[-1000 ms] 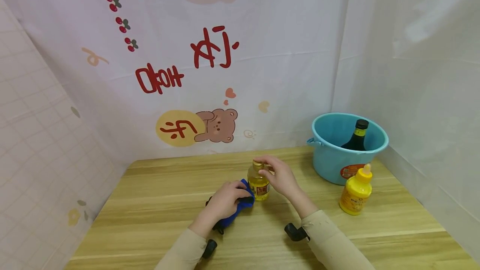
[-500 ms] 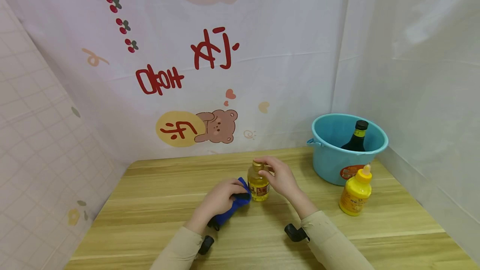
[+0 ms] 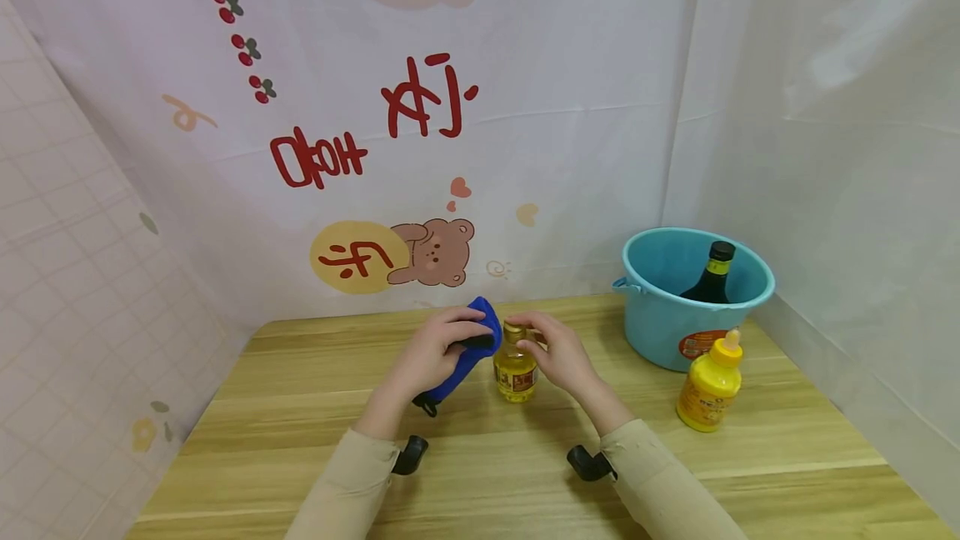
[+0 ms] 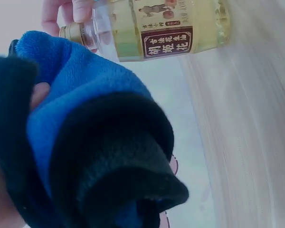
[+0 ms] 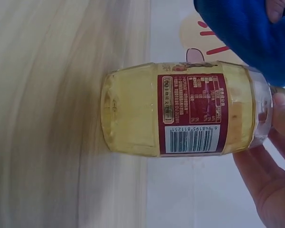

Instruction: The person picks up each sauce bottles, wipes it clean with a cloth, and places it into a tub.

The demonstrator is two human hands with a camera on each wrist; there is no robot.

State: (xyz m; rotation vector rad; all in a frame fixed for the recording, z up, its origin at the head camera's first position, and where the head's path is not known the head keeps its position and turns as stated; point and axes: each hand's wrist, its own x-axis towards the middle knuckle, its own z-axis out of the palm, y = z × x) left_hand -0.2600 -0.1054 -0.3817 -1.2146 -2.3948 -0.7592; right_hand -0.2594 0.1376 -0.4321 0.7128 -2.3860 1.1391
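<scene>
A small clear bottle of yellow cooking oil [image 3: 516, 377] with a gold cap stands upright on the table. My right hand [image 3: 562, 352] grips it by the cap and neck from the right; its label and barcode [image 5: 192, 139] face the right wrist camera. In my left hand [image 3: 431, 352] is a blue cloth with a black edge [image 3: 459, 375], bunched and held up at the left of the bottle's neck. The left wrist view shows the cloth [image 4: 90, 71] close beside the bottle [image 4: 156, 31]; whether they touch I cannot tell.
A light blue bucket [image 3: 660, 332] at the back right holds a dark bottle with a black cap [image 3: 708, 282]. In front of it stands a yellow squeeze bottle [image 3: 709, 386]. A printed white curtain [image 3: 570, 148] hangs behind the wooden table [image 3: 315, 407].
My left hand has raised the blue cloth from beside the bottle's body to the height of its neck. The right hand and the bottle have stayed almost in place.
</scene>
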